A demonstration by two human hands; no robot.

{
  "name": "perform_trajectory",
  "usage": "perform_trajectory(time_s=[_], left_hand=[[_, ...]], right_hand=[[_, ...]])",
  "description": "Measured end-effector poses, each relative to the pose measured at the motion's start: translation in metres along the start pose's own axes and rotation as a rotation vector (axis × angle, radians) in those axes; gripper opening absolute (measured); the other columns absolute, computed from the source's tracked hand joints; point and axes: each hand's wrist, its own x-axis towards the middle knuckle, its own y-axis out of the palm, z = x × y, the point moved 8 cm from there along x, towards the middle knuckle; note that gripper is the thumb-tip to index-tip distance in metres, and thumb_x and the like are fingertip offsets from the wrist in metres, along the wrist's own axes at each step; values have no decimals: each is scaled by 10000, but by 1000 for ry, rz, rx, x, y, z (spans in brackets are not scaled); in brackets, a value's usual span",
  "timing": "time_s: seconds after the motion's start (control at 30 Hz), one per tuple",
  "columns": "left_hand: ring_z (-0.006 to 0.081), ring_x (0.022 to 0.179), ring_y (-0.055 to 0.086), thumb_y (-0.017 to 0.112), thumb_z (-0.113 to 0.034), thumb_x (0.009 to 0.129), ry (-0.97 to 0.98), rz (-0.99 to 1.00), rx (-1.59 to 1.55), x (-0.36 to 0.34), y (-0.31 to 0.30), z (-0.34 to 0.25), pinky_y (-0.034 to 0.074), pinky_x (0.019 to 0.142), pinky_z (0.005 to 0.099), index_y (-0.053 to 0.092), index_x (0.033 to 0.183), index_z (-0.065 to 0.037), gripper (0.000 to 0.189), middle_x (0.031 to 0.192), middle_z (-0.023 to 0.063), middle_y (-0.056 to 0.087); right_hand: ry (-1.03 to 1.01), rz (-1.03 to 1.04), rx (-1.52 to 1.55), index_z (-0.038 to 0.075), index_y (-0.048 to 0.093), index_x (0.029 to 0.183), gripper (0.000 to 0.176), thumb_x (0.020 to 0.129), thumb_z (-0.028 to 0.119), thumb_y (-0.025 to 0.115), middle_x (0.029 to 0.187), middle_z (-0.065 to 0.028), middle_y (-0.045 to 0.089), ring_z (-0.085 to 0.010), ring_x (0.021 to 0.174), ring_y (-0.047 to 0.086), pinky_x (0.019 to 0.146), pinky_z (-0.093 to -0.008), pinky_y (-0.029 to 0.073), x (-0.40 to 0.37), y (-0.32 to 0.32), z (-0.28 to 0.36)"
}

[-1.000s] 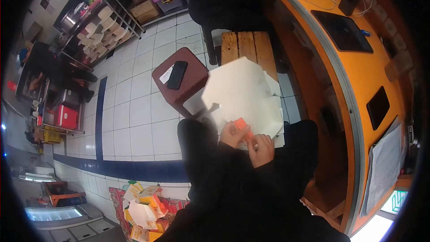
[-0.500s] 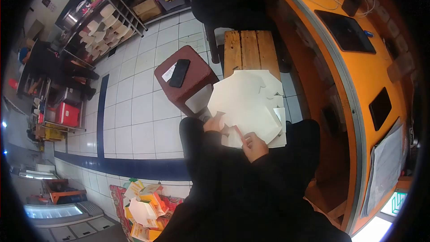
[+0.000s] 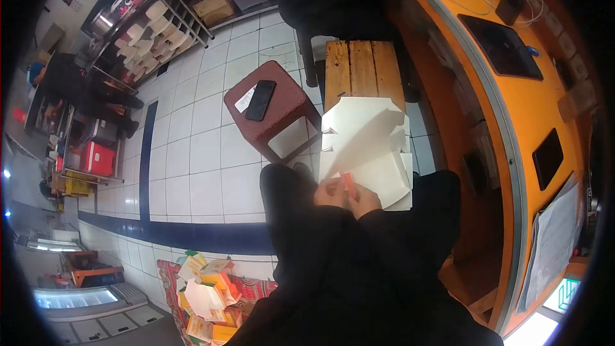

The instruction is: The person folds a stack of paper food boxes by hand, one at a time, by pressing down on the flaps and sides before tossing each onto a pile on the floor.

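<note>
Left hand (image 3: 329, 192) and right hand (image 3: 366, 200), fingers curled tight, pinch the near edge of a cardboard sheet (image 3: 368, 144) at a small orange tab (image 3: 348, 182). Sheet: white, flat, creased, notched edges, lying over the slatted wooden bench (image 3: 359, 67) end, just above the lap

A stack of flat sheets (image 3: 368, 154) lies just ahead of the fingers (image 3: 334, 187), near edge between them, far end on the table (image 3: 357, 67). Ahead and left of the fingers stands a stool (image 3: 282, 136) with a phone (image 3: 261, 100) and a slip of paper (image 3: 241, 100) side by side on it. Behind them, a heap of cartons (image 3: 205, 285) lies on the floor (image 3: 192, 154).
</note>
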Motion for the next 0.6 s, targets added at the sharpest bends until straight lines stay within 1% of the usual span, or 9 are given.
perform_trajectory(time_s=[0.03,0.13,0.17,0.27,0.3,0.37,0.43,0.53,0.6], left_hand=[[140,797,644,740,-158,869,58,23,153,-2,2,-3,527,690,269,645,954,9,210,856,89,678],[131,788,638,758,-176,857,-2,20,98,-6,6,-6,510,732,260,647,925,20,235,852,88,681],[130,756,634,772,-183,839,116,-12,146,-5,2,-23,518,709,267,649,916,19,249,828,86,680],[129,705,629,773,-180,829,69,-104,246,22,-18,8,523,667,283,652,926,10,246,814,87,682],[115,656,612,790,-226,802,72,-105,166,22,-19,-1,515,613,296,661,867,1,269,772,76,677],[106,646,604,803,-257,782,56,-156,306,20,-21,-26,507,604,294,662,826,-2,295,750,62,672],[98,636,596,816,-289,763,28,-204,446,14,-26,-35,500,595,292,662,784,-5,324,729,48,667],[102,617,587,826,-310,733,-19,-230,427,10,-23,-45,485,591,288,658,715,-25,331,674,20,644],[144,611,602,806,-293,751,80,-291,613,0,-22,-66,481,593,297,666,751,-50,280,677,29,636]], right_hand=[[-52,-39,2,64,636,1146,312,862,189,610,923,-205,668,-376,869,649,760,-435,511,1,-1,5],[-141,-90,121,27,610,1188,348,869,165,620,942,-193,684,-334,874,674,777,-394,522,5,12,1],[-183,-98,237,10,598,1219,378,869,147,634,931,-177,694,-296,867,687,779,-364,528,8,18,-3],[-201,46,442,66,575,1295,454,858,153,660,907,-164,692,-247,813,682,711,-366,531,4,-6,22],[-191,-72,398,47,595,1264,436,856,168,689,884,-104,691,-175,768,665,667,-319,527,14,-24,12],[-129,-451,267,60,637,1139,295,859,144,670,754,-68,622,-169,648,609,594,-310,496,32,-89,-7],[-85,-681,76,67,634,1137,303,862,188,669,789,-104,614,-261,801,619,743,-383,503,53,-147,-31],[-184,-603,-78,34,654,1060,281,863,233,678,869,-123,642,-295,906,609,823,-394,488,105,-146,-77],[-147,-479,41,20,659,1001,274,862,255,683,867,-124,654,-289,877,621,804,-384,496,116,-140,-84]])
